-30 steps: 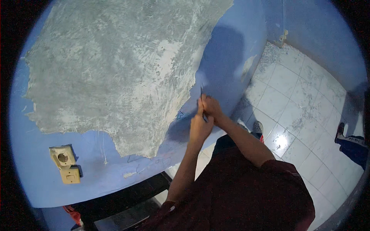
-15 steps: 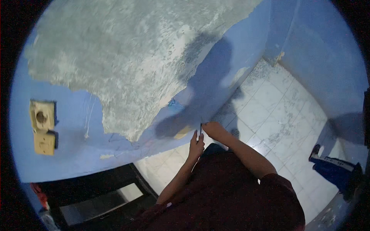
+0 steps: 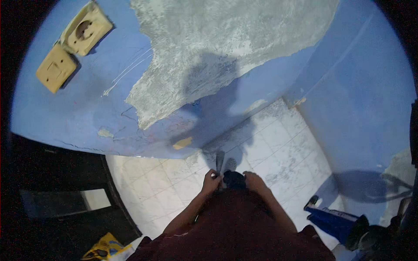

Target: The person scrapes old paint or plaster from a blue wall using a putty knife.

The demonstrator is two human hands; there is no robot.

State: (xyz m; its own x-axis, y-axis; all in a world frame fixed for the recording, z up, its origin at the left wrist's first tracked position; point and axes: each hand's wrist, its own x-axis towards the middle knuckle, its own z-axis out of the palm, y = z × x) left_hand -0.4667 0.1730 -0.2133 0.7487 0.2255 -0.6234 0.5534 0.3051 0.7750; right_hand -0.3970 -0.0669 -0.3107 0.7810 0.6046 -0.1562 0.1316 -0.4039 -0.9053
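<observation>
My left hand is closed around the lower end of a scraper, a narrow tool with a dark grey blade that widens away from the hand. The blade points toward the wall, above the floor. My right hand is beside the dark cloth at my waist, its fingers curled in. Whatever it may hold is hidden. In front of me, the blue wall has a large bare grey patch with a ragged paint edge, and my shadow falls across it.
Yellowed socket and switch plate stick out from the wall at upper left. A dark cabinet-like piece and yellow bag are at lower left. A person's blue-trousered leg rests on the white tiled floor at right.
My hands were together around the thin tool and are now apart, both lower. The scraper stays in my left hand; my right hand moved to my waist. The view has turned and shifted.
</observation>
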